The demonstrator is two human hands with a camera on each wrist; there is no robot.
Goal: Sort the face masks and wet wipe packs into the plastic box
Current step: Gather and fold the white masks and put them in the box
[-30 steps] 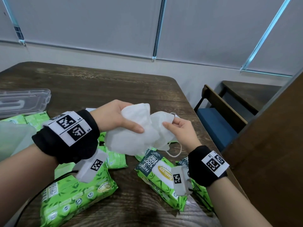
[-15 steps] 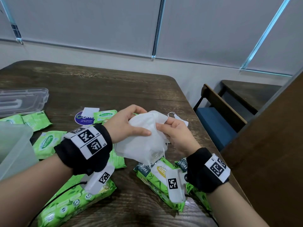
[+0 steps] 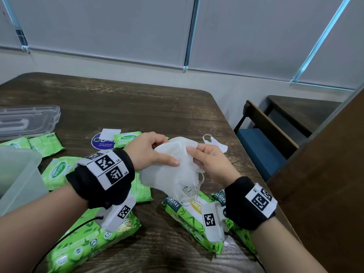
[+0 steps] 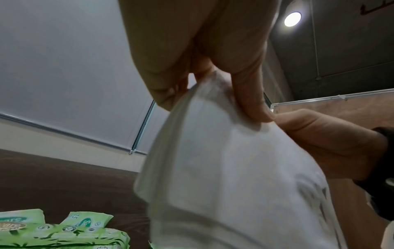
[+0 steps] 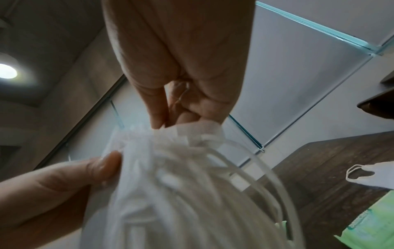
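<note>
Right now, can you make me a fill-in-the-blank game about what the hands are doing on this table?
1. Both hands, the left hand and the right hand, hold a bunch of white face ____.
2. The wet wipe packs on the table are mostly ____ in colour.
3. One loose mask lies on the table beyond the ____ hand.

Missing words: masks; green; right

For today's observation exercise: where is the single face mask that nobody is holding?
In the head view the loose face mask lies on the table, just beyond the right hand, near the table's right edge.
</note>
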